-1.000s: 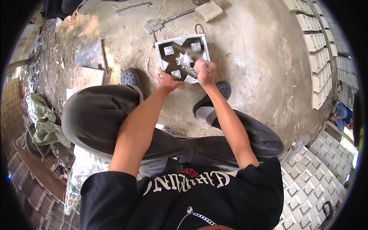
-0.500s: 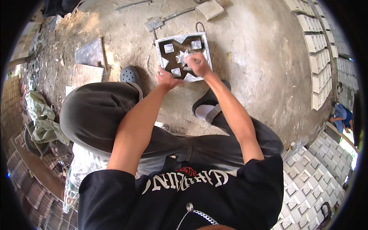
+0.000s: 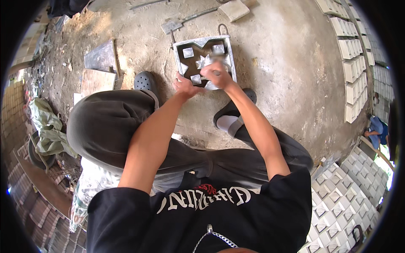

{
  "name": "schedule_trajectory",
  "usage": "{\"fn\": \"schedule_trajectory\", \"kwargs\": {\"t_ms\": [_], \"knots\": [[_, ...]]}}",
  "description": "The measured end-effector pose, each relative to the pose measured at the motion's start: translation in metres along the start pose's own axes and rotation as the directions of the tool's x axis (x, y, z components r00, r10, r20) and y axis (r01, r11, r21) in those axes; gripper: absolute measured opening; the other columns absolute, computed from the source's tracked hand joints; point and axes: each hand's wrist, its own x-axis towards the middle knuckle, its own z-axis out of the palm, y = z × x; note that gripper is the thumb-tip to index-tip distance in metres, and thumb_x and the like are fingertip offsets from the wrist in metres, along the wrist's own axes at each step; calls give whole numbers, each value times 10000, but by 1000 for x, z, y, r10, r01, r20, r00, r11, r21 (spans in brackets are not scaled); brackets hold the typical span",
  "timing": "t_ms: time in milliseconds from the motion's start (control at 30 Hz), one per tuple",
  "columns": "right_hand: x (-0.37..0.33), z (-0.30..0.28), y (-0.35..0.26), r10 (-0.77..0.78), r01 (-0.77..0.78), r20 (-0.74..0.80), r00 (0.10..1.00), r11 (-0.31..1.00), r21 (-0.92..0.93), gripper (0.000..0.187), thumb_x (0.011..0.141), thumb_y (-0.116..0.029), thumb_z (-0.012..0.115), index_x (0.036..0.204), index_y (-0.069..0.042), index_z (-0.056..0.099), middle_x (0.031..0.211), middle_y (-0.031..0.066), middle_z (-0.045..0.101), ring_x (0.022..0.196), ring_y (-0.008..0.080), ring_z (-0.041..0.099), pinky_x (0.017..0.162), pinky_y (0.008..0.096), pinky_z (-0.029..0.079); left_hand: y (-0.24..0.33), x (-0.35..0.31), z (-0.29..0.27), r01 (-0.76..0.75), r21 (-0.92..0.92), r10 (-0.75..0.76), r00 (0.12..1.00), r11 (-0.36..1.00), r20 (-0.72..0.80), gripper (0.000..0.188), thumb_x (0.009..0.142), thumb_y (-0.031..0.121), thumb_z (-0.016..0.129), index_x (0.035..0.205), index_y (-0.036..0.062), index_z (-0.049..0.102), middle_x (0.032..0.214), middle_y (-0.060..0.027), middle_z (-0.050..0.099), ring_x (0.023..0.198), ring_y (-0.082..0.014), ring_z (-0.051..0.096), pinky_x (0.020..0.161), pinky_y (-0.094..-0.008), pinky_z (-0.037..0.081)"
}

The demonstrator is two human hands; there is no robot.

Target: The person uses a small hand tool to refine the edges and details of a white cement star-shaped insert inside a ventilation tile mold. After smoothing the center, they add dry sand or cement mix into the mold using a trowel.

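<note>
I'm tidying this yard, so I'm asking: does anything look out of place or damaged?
The greenish sheet on the left lies crumpled, unlike the neatly lined pale blocks on the right. The metal mould shows no obvious damage.

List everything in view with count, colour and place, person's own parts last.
Mould: 1, grey, ground ahead
Star: 1, grey, inside mould
Square blocks: at least 3, grey, inside mould
Held tool: 1, greyish, blurred, over mould
Long-handled tool: 1, grey, beyond mould
Slab: 1, pale, top centre
Boards: 2, grey and brown, left
Sacks: at least 2, green and white, left
Pale blocks: many, off-white, right
Other person: 1, blue clothing, far right
Clogs: 2, grey, near mould
Trousers: 1, dark grey, centre
Shirt: 1, black, bottom
Left hand: 1, bare, mould's near-left corner
Right hand: 1, bare, around held tool
</note>
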Motion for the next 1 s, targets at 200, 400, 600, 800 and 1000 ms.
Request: {"fn": "schedule_trajectory", "kwargs": {"t_ms": [200, 400, 600, 800, 1000], "knots": [[12, -14, 4, 208, -190, -42, 977, 945, 266, 295, 839, -181, 561, 641, 33, 600, 562, 5, 511, 525, 91, 449, 503, 279, 366, -2, 3, -1, 1, -42, -2, 999, 999, -36, 1392, 498, 412, 851, 1431, 49, -116, 1434, -314, 134, 1359, -442, 124, 1119, -500, 152], [9, -14, -56, 44, -25, -102, 994, 983, 180, 423, 868, -276, 564, 556, -27, 425, 523, -9, 362, 486, 72, 317, 456, 289, 251, -16, 21, 3, 6, -294, -24, 998, 956, -58, 1107, 657, 455, 667, 1454, 43, 19, 1447, -279, 153, 1360, -418, 143, 1127, -461, 127], [-9, 11, -60, -80, 93, -93, 992, 986, 140, 524, 882, -343, 556, 529, -32, 326, 495, 10, 279, 471, 103, 262, 449, 311, 198, -20, 21, 5, -53, -275, 32, 996, 960, -82, 1061, 712, 465, 648, 1455, 42, 19, 1449, -281, 152, 1366, -410, 123, 1125, -463, 118], [-15, 23, -11, 126, -124, -100, 987, 992, 24, 363, 866, -226, 545, 623, 38, 486, 494, 38, 395, 479, 100, 373, 464, 303, 282, -22, 19, 13, -28, -256, -2, 993, 966, -117, 1050, 734, 482, 644, 1450, 19, 32, 1447, -291, 155, 1360, -427, 131, 1127, -464, 117], [-22, 3, -16, 112, -63, -147, 983, 951, 303, 369, 851, -208, 523, 593, 24, 398, 510, -7, 352, 506, 71, 355, 461, 271, 263, -22, 21, 10, -11, -201, -5, 997, 980, -77, 1049, 735, 470, 638, 1447, 4, 25, 1449, -293, 163, 1358, -417, 143, 1126, -463, 122]]}}
